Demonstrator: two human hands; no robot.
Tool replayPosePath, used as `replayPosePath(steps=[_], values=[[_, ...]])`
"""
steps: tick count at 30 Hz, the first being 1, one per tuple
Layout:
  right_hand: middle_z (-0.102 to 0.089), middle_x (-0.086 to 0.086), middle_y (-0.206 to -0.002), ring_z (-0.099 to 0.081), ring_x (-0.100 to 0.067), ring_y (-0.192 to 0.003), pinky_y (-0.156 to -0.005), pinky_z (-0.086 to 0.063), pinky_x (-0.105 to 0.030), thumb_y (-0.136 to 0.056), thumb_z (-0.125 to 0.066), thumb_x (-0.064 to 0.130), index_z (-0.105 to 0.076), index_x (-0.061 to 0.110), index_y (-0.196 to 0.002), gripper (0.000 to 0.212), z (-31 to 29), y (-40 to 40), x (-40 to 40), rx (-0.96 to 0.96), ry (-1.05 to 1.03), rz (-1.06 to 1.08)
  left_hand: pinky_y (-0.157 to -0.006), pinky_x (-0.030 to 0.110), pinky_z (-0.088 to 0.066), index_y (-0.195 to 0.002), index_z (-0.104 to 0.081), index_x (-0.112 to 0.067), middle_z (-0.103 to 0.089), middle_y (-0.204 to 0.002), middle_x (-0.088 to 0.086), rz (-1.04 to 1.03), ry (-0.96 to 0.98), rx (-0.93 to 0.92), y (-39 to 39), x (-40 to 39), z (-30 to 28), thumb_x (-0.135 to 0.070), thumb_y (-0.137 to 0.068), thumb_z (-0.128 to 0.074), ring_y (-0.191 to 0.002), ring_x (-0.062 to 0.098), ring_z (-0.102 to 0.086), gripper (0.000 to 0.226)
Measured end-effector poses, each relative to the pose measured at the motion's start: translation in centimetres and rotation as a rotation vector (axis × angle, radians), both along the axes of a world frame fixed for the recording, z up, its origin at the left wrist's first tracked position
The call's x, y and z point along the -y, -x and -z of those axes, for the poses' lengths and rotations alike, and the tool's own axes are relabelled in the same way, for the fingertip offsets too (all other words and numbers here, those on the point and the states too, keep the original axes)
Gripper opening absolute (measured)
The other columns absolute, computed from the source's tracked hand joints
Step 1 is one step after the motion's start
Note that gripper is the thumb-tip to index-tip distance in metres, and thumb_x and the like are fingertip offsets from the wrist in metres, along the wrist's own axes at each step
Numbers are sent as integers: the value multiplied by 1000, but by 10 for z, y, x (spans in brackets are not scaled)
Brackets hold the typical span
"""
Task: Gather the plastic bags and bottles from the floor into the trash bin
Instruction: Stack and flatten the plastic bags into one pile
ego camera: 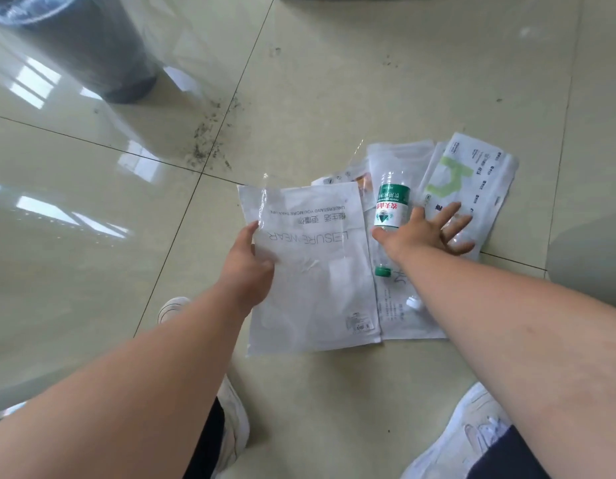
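Observation:
A frosted white plastic bag [317, 271] printed "LEISURE WEAR" lies on the tiled floor; my left hand [251, 261] grips its left edge. To its right a clear bottle with a green label [391, 202] and green cap lies on another white bag [400, 305]. My right hand [427, 233] reaches over this bottle with fingers spread, touching a second clear bottle that is mostly hidden under the fingers. A white bag with a green mark [472, 181] lies at the far right. The dark trash bin [102, 53], lined with clear plastic, stands at the top left.
Black dirt specks [210, 140] lie on the tile joint between the bin and the bags. My white shoes [469, 433] stand at the bottom of the view. A grey rounded object [590, 257] sits at the right edge.

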State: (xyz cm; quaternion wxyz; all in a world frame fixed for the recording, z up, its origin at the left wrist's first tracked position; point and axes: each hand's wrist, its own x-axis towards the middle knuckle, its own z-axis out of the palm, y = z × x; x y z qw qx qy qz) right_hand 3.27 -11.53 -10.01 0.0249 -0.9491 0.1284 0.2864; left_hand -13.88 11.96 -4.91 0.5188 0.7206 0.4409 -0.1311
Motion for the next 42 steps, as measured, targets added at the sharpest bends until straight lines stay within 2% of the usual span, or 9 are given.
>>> replayPosePath(steps=[5,11,15,19,23,28,34,39,42], values=[[36,-10,-168,28,-41,-156,-118,-9,-78,-68,-80,66,-49,28,-144,90,15,-2,20,-39,-107,103,-75,31,-63,-165,-36,-40,-77,-120,-3,-3,-21,-38,3,-6,7,-4,-97,-56,-106,22,-76,79],[8,-8,-174,-8,-30,-159,-115,-34,-57,-72,-77,63,-55,13,-136,85,6,4,115,132,-37,190,-64,27,-50,-165,-39,-39,-75,-119,-4,-23,-77,-26,-3,-1,-1,-5,-100,-61,-94,16,-73,76],[-18,-11,-164,-32,-35,-143,-105,-41,-48,-64,-70,71,-63,16,-127,84,-4,4,168,80,72,310,-77,37,-56,-163,-39,-43,-76,-127,-1,-13,-69,-32,-2,7,1,-9,-98,-64,-101,26,-74,78],[-2,-16,-173,-3,-34,-158,-115,-25,-57,-65,-58,83,-63,21,-137,95,-7,5,169,-36,152,201,-66,29,-51,-163,-41,-39,-74,-108,-10,-28,-35,-18,3,13,2,-5,-100,-63,-94,19,-73,75],[-12,-14,-175,-3,-29,-161,-124,-15,-54,-78,-44,84,-49,10,-150,103,-5,-6,147,206,-7,74,-67,34,-55,-165,-37,-40,-75,-124,3,-45,-27,-42,5,9,7,-4,-99,-63,-95,23,-74,79],[-44,-14,-156,-41,-34,-144,-115,-38,-44,-96,-58,30,-48,4,-149,60,3,-68,135,255,-284,41,-75,40,-61,-166,-34,-41,-74,-124,2,-34,-26,-72,1,6,12,2,-97,-59,-96,26,-75,85],[-54,-16,-141,-57,-37,-127,-104,-53,-47,-79,-87,37,-52,9,-142,78,29,-91,135,12,-113,35,-91,53,-63,-163,-30,-52,-77,-114,-9,-42,-20,-81,1,3,20,4,-97,-59,-101,32,-78,91],[-69,-15,-110,-67,-38,-100,-81,-57,-41,-99,-59,15,-64,9,-113,16,36,-74,139,64,62,-177,-69,30,-56,-158,-38,-58,-75,-100,-4,-21,-65,-10,-2,2,25,3,-98,-58,-79,25,-71,88],[-70,-12,-97,-66,-35,-87,-73,-54,-36,-94,-48,4,-69,14,-103,25,31,-72,137,114,93,-217,-44,18,-43,-160,-52,-42,-62,-87,11,22,-134,-13,-4,4,24,3,-98,-56,-58,22,-46,77]])
